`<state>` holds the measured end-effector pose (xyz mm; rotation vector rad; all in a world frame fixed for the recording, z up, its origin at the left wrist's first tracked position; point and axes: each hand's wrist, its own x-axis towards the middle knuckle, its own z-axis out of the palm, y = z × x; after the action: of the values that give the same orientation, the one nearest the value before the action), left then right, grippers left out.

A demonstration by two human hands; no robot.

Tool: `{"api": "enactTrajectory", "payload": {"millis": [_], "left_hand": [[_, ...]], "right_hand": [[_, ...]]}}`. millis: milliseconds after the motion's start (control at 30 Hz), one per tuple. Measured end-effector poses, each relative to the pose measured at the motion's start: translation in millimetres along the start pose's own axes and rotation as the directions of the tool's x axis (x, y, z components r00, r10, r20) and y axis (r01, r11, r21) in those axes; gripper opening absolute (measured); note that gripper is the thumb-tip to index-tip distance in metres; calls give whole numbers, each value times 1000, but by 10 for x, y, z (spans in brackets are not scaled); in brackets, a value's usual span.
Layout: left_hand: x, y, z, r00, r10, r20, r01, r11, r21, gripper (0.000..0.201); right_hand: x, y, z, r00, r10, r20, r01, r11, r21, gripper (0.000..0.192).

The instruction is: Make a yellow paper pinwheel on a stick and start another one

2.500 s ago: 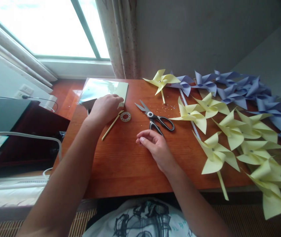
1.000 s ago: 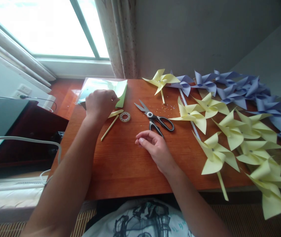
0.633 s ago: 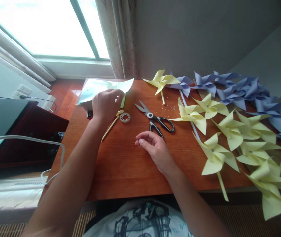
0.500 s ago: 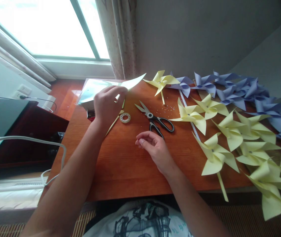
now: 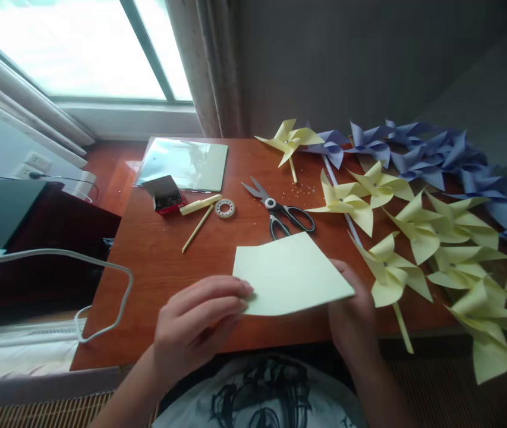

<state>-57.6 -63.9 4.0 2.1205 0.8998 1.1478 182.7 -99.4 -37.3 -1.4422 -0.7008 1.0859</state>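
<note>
Between my two hands a pale yellow sheet of paper (image 5: pixel 286 276) is held above the front of the wooden table (image 5: pixel 146 321), slightly bent. My left hand (image 5: pixel 195 324) pinches its left edge, thumb hidden below. The right edge is in my right hand (image 5: pixel 353 309), whose fingers are mostly behind and under the paper. Just beyond the sheet lie open scissors (image 5: pixel 275 208) with black and grey handles. A roll of tape (image 5: pixel 225 208) sits left of them, beside two rolled yellow paper sticks, one thick (image 5: pixel 200 204) and one thin (image 5: pixel 197 229).
A small red box (image 5: pixel 166 199) stands open at the left, near a glossy pack of paper (image 5: pixel 182 163). Several yellow pinwheels (image 5: pixel 389 270) and blue pinwheels (image 5: pixel 453 157) cover the right side. A white cable (image 5: pixel 126 291) loops at the table's left edge.
My left hand has come back from the paper pack with the yellow sheet, toward me. My right hand has moved right and now grips the sheet's other side.
</note>
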Motion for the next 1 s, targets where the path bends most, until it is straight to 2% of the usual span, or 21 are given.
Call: {"api": "enactTrajectory", "payload": {"millis": [67,167,233,300,367,500,567,633,800,933,1000], "left_hand": [[-197,-14,-11,995,-29,91,30,999,-17,38],[-389,-54,-22,984,-55,169,54,998,7,30],[-458,-83,-19,975,-85,204,81,996,27,25],[-492,-104,-8,967,-115,226,109,993,37,24],[-505,-113,8,967,-135,218,127,991,49,23],[-514,-105,37,970,-177,168,169,984,60,21],[-525,-102,46,964,-215,159,208,976,60,20],[-539,-102,51,955,-254,152,246,967,71,19],[-533,-74,59,943,-299,144,290,954,77,16],[-482,-29,51,931,-347,110,342,938,60,14],[-465,-20,44,917,-385,104,383,923,34,13]], "right_hand": [[-75,18,-163,999,-4,-47,1,998,-65,21],[-138,23,-280,992,-112,-54,104,985,-138,15],[-162,6,-288,985,-175,9,173,964,-204,13],[-184,-30,-270,966,-225,129,253,924,-288,12],[-205,-81,-245,922,-267,280,360,856,-371,14],[-234,-158,-217,787,-290,544,553,723,-414,21],[-236,-155,-215,734,-284,617,601,695,-395,25],[-229,-127,-216,708,-282,648,626,674,-391,27],[-199,-51,-229,704,-328,630,655,644,-396,20],[-190,-52,-235,690,-320,649,645,679,-351,18],[-194,-56,-227,709,-316,631,624,697,-352,18]]}}
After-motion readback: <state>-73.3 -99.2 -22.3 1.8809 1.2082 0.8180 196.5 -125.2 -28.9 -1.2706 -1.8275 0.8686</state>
